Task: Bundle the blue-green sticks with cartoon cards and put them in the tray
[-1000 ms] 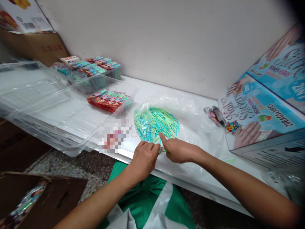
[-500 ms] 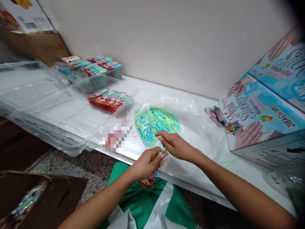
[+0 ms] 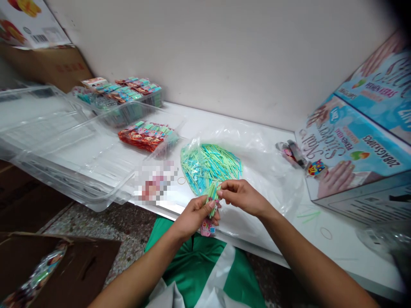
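Observation:
My left hand [image 3: 195, 214] is closed around a small bundle of green sticks [image 3: 212, 193] and a pink printed packet [image 3: 207, 227] that hangs below the fingers. My right hand [image 3: 240, 196] pinches the top of that same bundle from the right. Both hands meet just above the front edge of the white shelf [image 3: 257, 252]. Right behind them lies a heap of loose blue and green sticks [image 3: 208, 164] on a clear plastic bag [image 3: 272, 171].
Clear plastic trays [image 3: 64, 145] hold red and teal packets [image 3: 146, 134] at the left, more packets [image 3: 128, 87] behind. Printed blue boxes [image 3: 353, 149] stand at the right. Rubber bands [image 3: 326, 233] lie on the shelf. An open cardboard box [image 3: 64, 269] sits on the floor, lower left.
My right hand has drawn back from the stick heap and now pinches green sticks at the bundle. My left hand has turned the bundle upright, and the pink packet now hangs below it.

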`<state>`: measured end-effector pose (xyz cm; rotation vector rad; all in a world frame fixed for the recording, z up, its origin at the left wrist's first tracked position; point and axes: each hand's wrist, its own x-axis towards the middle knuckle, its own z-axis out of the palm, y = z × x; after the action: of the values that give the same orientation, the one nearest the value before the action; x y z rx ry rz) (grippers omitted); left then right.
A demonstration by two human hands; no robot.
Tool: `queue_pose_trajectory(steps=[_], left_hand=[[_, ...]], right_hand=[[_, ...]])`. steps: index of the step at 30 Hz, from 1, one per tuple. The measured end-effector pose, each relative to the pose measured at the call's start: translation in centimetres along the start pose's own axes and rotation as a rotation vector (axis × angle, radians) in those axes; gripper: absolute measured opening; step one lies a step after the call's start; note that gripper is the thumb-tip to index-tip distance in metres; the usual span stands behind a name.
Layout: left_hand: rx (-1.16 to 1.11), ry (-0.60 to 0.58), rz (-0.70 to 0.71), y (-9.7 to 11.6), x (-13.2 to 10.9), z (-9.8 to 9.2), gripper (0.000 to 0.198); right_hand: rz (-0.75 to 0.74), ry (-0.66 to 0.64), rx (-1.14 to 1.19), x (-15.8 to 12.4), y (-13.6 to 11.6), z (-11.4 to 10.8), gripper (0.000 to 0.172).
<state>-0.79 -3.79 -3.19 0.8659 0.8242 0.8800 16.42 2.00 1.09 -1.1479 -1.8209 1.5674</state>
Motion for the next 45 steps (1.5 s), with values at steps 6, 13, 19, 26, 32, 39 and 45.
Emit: queue_pose_trajectory(steps=[6,13,19,26,32,39,45], left_hand=[[-0.025,0.024,0.003,0.0,0.0,0.3,0.039],[0.038,0.03,0.05,-0.1,0.1,0.7,0.038],[0.015,-0.008,0.037,-0.1,0.2,0.8,0.035],[0.021,-0.001,0.009,-0.5,0.1,0.7,0.033],[0.023,-0.028,-0.001,-0.5,0.1,0.8,0.034],[-0.021,-0.028,-0.008,-0.7,0.0,0.6,0.034],[-0.026,-0.04,-0.003,-1.0,0.1,0.6,0.032]], right_hand=[[0.013,-0.005,-0.011,-0.3,0.2,-0.2,0.024],[-0.019,0.052,-0.138,-1.0,0.3,0.2,0.02],[-0.059,0.094,-0.077,-0.7,0.5,0.3,0.022],[-0.077,0.102,-0.224,-1.3,0.4,0.1,0.013],[-0.092,0.105,-0.093,-1.2,0.1,0.5,0.021],[-0.059,0.153,-0.254,-1.7,-0.4,0.1,0.013],[-0.055,0.135,-0.223,-1.9,-0.1,0.0,0.012]])
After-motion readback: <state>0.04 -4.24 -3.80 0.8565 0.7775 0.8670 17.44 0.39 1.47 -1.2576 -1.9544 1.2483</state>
